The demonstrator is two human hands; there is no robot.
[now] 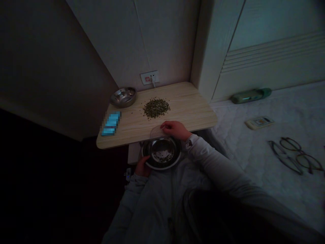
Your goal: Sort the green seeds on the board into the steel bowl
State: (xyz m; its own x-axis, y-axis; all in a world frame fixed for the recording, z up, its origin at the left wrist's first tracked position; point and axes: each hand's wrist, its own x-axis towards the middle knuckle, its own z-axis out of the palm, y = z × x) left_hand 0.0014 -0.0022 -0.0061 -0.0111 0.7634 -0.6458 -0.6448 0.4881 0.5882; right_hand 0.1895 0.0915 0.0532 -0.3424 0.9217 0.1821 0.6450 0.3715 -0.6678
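While bowl (161, 144) sits at lap just below front edge of table (189, 98), seeds (164, 158) on its bottom, left hand (143, 166) grips its left rim, thumb over edge; right hand (175, 129) pinches clear piece (155, 132) above far rim, fingers narrow; on table, seed heap (156, 108) mid-surface, second bowl (123, 97) back left, phone (111, 123) front left; on bed (243, 145), bottle (250, 96), glasses (301, 156)

We find the nearer round silver metal bowl (161, 145) glossy, the pale round-cornered wood-grain tabletop (191, 105) smooth and matt, and the white quilted cloth bedding (243, 149) matt and puckered.
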